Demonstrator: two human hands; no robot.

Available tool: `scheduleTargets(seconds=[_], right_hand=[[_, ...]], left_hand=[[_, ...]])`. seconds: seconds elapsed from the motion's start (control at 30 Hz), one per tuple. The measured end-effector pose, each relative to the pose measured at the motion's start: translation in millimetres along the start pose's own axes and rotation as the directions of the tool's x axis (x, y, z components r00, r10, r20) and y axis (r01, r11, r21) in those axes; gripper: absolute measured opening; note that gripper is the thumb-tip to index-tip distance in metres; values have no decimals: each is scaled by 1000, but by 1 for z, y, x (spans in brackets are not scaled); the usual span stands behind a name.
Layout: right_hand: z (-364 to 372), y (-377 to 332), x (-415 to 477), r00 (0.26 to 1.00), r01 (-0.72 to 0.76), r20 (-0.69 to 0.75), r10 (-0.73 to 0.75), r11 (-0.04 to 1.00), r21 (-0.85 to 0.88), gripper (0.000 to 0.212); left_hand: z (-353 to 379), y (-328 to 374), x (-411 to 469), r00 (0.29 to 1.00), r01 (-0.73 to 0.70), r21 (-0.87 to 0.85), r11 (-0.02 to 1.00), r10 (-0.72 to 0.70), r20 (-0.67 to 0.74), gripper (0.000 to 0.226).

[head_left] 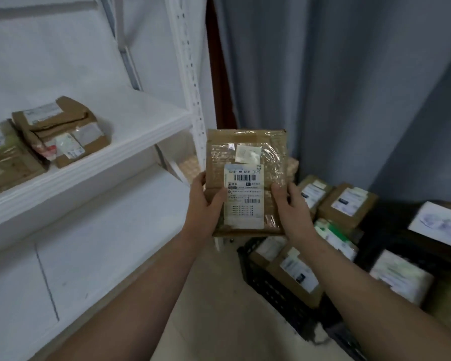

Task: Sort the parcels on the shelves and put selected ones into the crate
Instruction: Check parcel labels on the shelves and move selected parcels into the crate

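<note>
1. Two bare forearms reach up from 6 o'clock toward the middle of the view.
2. The left hand (206, 201) grips the parcel's lower left edge. Its thumb lies on the front and the other fingers curl round the side.
3. The right hand (289, 204) grips the lower right edge the same way, thumb pressed on the front.
4. The parcel (245, 149) is a flat brown pack under glossy tape. It is held upright in the air at the centre, facing the camera, clear of shelf and crate.
5. A white label (244, 201) with barcodes covers its lower front, between the two thumbs. A small pale sticker (248, 153) sits at 12 o'clock from the label.
6. The crate (274, 290), black and latticed, stands on the floor at 5 o'clock from the parcel. It holds brown boxes (294, 277) with white labels.
7. More labelled cartons (346, 204) lie at 3 to 4 o'clock, beyond the crate. I cannot tell what they rest in.
8. The white shelf (141, 118) fills the 9 o'clock side. A pile (60, 131) of taped brown packs lies at the far left of its upper board.
9. A grey curtain (349, 87) hangs farthest back, at 1 o'clock.
</note>
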State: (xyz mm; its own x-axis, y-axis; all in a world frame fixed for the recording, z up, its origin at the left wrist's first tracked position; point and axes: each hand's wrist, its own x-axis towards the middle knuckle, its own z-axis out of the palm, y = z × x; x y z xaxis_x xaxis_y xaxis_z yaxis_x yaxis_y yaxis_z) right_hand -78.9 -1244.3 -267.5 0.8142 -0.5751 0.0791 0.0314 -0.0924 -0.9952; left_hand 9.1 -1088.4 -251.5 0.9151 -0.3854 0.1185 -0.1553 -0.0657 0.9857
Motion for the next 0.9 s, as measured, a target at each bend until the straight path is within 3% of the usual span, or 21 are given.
scheduleTargets(seconds=[0.03,0.13,0.37,0.43,0.53,0.63,0.77,0.9], right_hand=[[-16,3,-12,999,-40,-14,41,999,18,48],[-65,16,-46,993,-86,-72,90,995,54,38],[-201,45,-130,940,-225,-252,231,973,51,78],[-245,50,-156,925,-250,-284,252,967,47,75],[-309,61,-196,912,-251,-321,255,967,54,64],[-364,72,-232,895,-260,-353,273,962,86,66],[-421,88,-272,864,-329,-365,346,938,111,64],[-459,111,-306,769,-395,-503,394,912,110,57]], left_hand=[[14,-2,-10,1000,10,-6,1000,-10,21,44],[59,-10,-40,996,17,31,999,-19,86,46],[196,-21,-116,970,31,125,992,-61,235,61],[237,-21,-144,953,54,140,989,-93,290,66],[298,-20,-188,927,67,116,991,-105,359,51],[350,-18,-227,898,86,127,988,-133,420,56],[400,-19,-259,817,92,147,985,-160,554,57],[442,-20,-277,664,91,166,982,-184,725,32]])
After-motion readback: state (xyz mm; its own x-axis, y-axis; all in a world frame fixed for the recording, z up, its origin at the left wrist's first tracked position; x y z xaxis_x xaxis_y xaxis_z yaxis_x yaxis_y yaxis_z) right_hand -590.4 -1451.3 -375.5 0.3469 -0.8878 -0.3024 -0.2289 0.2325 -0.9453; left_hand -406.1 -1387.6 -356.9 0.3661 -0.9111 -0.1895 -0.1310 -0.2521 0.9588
